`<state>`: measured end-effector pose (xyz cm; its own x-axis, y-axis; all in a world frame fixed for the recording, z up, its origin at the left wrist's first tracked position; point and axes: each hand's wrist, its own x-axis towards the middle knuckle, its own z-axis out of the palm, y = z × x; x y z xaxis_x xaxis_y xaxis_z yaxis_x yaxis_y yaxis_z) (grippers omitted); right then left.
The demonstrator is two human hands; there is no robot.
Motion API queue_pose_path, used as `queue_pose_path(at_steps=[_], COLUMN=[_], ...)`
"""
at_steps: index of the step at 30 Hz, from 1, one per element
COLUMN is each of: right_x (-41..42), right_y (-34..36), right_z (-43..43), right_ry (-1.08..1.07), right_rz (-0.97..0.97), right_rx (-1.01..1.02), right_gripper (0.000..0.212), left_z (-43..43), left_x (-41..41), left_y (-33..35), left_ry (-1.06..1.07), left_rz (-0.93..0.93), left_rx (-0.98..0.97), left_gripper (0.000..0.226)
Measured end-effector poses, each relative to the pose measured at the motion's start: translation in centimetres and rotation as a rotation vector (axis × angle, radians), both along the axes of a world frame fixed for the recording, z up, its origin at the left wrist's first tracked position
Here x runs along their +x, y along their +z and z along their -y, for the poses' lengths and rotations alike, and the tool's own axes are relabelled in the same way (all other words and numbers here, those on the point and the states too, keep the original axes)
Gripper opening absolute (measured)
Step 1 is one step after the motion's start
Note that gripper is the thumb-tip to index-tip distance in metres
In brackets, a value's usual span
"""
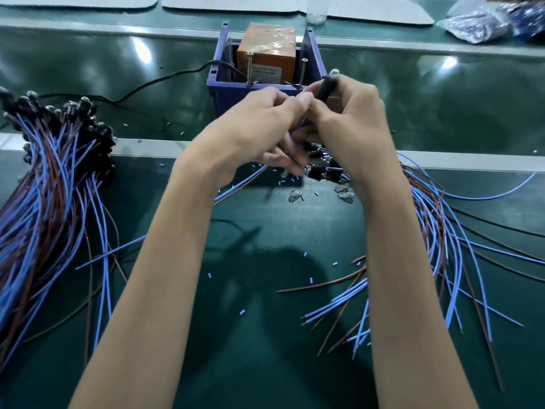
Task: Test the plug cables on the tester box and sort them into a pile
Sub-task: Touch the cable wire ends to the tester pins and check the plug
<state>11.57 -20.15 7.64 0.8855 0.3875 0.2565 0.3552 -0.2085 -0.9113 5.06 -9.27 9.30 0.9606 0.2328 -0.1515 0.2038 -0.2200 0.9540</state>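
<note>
Factory assembly bench, green conveyor belt (88, 69), heaped wire cables (50, 184)

White label on the orange tester box (266, 59) — small printed lines, too blurred to read, no other text

Two hands (265, 119) (351, 119), one held cable (324, 88), one tester box (224, 93), two piles (44, 178) (436, 231)

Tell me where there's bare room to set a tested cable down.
Free: green mat between your forearms; green belt right of blue plastic tester box. Crowded: blue-and-brown cable pile left, loose cables right, glass bulbs under your hands.
</note>
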Motion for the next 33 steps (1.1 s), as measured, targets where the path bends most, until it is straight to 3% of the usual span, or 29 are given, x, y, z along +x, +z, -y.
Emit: queue_pose_path(at_steps=[5, 10, 16, 20, 22, 24, 26, 28, 31, 33], right_x=[0.2, 0.1, -1.0, -2.8, -3.7, -4.5, -5.0, -5.4, -6.0, -6.6], right_y=[-0.1, -0.1, 0.0, -1.9, -3.0, -3.8, -4.2, -4.3, -4.4, -4.6], right_z=[0.3, 0.4, 0.3, 0.1, -0.3, -0.6, -0.6, -0.4, 0.2, 0.6], right_ry=[-0.062, -0.018, 0.074, 0.034, 0.008, 0.004, 0.019, 0.010, 0.008, -0.044], right_rz=[0.026, -0.095, -0.227, -0.300, -0.321, -0.389, -0.491, -0.589, -0.680, -0.672], right_rx=[-0.014, 0.014, 0.068, 0.076, 0.038, 0.070, 0.168, 0.264, 0.382, 0.358], right_gripper=[0.019, 0.019, 0.015, 0.018, 0.023, 0.027, 0.029, 0.029, 0.024, 0.022], left_z=[-0.3, -2.5, -3.5, -2.2, -1.3, -0.5, 0.7, 2.0, 4.5, 6.1], left_x=[0.2, 0.7, -0.3, -2.2, -3.1, -3.9, -5.2, -6.6, -8.3, -8.8], left_y=[-0.9, -1.9, -3.0, -5.1, -5.8, -6.3, -6.5, -6.6, -6.6, -6.7], left_ry=[0.035, 0.256, 0.296, 0.310, 0.359, 0.412, 0.448, 0.454, 0.410, 0.392], left_rz=[-0.176, -0.144, -0.107, -0.077, -0.050, -0.022, 0.022, 0.058, 0.083, 0.107], left_rx=[0.004, 0.137, 0.247, 0.275, 0.296, 0.227, 0.023, -0.105, -0.145, -0.179], left_gripper=[0.046, 0.054, 0.040, 0.008, 0.037, 0.071, 0.086, 0.083, 0.072, 0.071])
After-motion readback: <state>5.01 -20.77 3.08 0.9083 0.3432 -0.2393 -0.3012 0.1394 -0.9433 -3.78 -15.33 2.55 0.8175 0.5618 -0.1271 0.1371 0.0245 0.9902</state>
